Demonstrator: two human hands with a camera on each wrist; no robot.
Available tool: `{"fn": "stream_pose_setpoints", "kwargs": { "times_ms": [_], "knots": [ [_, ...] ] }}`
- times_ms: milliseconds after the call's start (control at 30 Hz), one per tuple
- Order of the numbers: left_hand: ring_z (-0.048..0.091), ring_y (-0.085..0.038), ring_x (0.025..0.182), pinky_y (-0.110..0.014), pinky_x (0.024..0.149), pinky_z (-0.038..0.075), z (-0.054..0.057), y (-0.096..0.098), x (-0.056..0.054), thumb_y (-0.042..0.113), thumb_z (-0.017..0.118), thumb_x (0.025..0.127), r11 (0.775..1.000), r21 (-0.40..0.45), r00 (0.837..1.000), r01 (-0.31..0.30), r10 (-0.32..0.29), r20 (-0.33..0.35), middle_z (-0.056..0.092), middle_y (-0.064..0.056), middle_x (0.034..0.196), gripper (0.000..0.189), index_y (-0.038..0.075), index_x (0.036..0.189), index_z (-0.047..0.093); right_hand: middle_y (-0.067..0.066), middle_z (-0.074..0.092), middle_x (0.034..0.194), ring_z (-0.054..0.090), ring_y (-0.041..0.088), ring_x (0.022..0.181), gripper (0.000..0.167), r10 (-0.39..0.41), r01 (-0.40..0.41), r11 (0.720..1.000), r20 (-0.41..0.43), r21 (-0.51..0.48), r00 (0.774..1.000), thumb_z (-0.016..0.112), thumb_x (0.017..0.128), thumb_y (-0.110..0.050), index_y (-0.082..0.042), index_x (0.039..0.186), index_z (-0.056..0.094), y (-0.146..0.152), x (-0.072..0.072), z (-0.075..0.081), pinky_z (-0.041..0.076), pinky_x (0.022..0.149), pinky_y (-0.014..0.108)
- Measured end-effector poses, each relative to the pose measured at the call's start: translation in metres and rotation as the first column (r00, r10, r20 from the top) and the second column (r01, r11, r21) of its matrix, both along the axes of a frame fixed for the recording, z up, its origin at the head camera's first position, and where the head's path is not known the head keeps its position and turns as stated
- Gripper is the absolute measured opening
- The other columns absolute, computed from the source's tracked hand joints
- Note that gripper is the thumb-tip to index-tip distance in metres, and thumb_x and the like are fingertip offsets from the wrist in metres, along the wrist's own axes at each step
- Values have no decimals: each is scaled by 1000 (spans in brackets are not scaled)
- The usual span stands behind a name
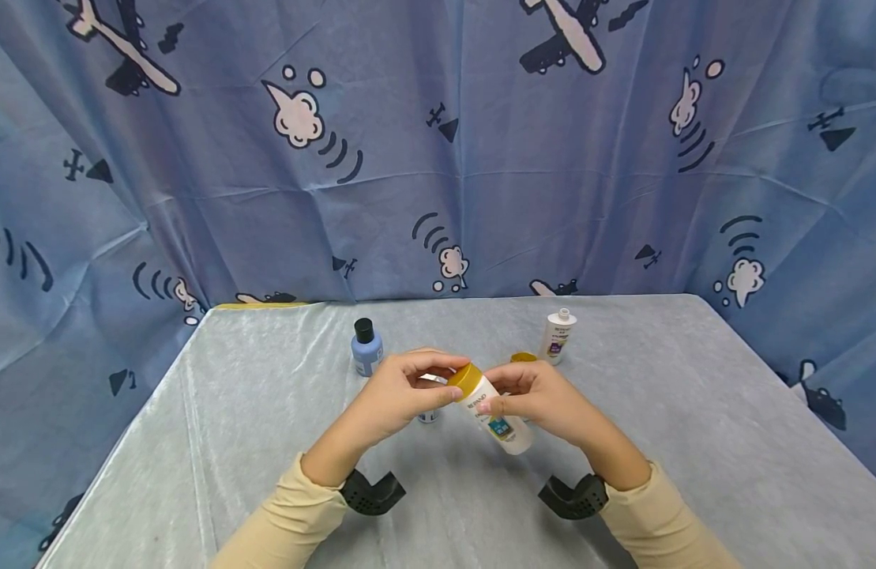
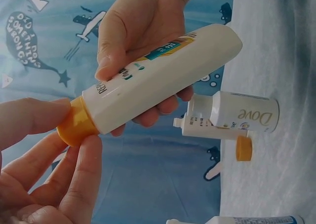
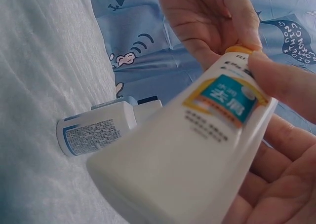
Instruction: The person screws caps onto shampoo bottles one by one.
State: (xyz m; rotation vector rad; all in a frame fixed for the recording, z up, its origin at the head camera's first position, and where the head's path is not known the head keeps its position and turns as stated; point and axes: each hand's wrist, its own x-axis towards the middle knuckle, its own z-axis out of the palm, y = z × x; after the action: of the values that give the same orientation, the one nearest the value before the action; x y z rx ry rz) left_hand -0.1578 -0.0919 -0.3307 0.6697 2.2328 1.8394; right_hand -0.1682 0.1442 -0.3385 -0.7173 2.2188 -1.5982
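Note:
A white shampoo bottle (image 1: 510, 435) with a teal and yellow label is held tilted above the table. Its yellow cap (image 2: 78, 121) is pinched between the thumb and fingers of my left hand (image 1: 398, 387). The bottle's body is gripped by my right hand (image 1: 551, 399), thumb along the label and fingers behind, as the left wrist view shows. In that view the cap sits against the bottle's shoulder, on its top. Beyond it stand a white Dove bottle (image 2: 247, 111) and a slim white bottle without a cap (image 1: 557, 338).
A loose yellow cap (image 2: 244, 148) lies by the slim bottle. Towards the left are a blue bottle with a black cap (image 1: 367, 348) and a white bottle with a printed label (image 3: 96, 128), mostly behind my left hand in the head view. A patterned curtain (image 1: 438, 158) hangs behind the table.

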Motion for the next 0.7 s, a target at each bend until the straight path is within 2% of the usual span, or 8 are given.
{"fn": "stream_pose_setpoints", "kwargs": {
  "times_ms": [133,300,533,700],
  "knots": [
    [66,-25,107,-25,81,58,0,1,0,9,72,89,1000,-1,1000,-4,4,7,65,-16,129,39,3,127,66,23,71,106,68,12,88,36,-11,11,1000,-5,8,1000,73,89,-14,9,116,67,0,0,0,58,78,32],
    [68,-20,105,-27,87,58,0,4,-1,10,74,88,999,19,997,-42,40,60,64,-15,131,43,3,129,64,21,71,106,68,11,87,38,-29,29,999,3,-14,1000,74,88,-13,11,117,66,0,0,1,58,77,30],
    [67,-13,91,-30,81,58,-1,4,-3,14,77,87,996,22,993,-81,79,93,70,-14,113,34,3,118,69,18,71,104,68,12,88,39,-51,51,999,15,-12,999,75,87,-14,10,117,67,-1,-1,2,58,77,31],
    [68,-12,87,-35,80,57,-1,4,-3,15,77,87,996,10,993,-84,83,88,71,-13,110,32,4,116,71,19,71,106,68,13,88,40,-54,54,999,20,-3,998,75,87,-15,10,117,67,-1,0,2,58,77,32]
  ]
}}
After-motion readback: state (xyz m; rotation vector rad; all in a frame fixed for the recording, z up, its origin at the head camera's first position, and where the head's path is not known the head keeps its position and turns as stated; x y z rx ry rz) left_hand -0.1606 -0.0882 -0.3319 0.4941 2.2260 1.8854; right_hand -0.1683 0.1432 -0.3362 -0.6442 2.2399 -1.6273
